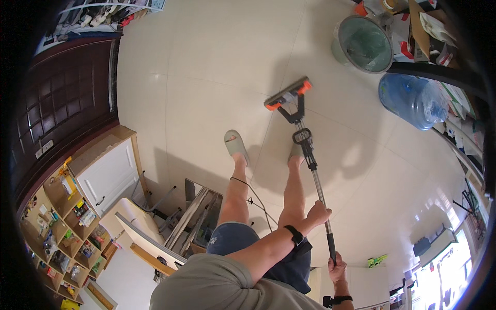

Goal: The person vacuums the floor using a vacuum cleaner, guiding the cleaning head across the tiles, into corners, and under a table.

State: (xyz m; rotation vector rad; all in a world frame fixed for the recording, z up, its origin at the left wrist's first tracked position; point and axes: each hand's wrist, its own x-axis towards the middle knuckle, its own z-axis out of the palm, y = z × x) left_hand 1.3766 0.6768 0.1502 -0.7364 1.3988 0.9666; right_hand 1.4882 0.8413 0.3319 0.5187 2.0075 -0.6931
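Note:
A sponge mop with a squeeze lever slants across the floor in front of me. Its wide dark head has orange end pieces and sits just beyond my slippered feet, over the tiles. My left hand reaches across my body and is wrapped around the metal pole. Lower down, my right hand grasps the end of the black handle grip. A black strap circles each wrist. Part of the pole and lever overlaps my right foot, so that slipper is partly hidden.
Ahead right stand a lined green bin and a large blue water bottle, beside boxes. A dark door, white cabinet and cubby shelf line the left. A folded chair stands near my left leg, with a cable by my legs.

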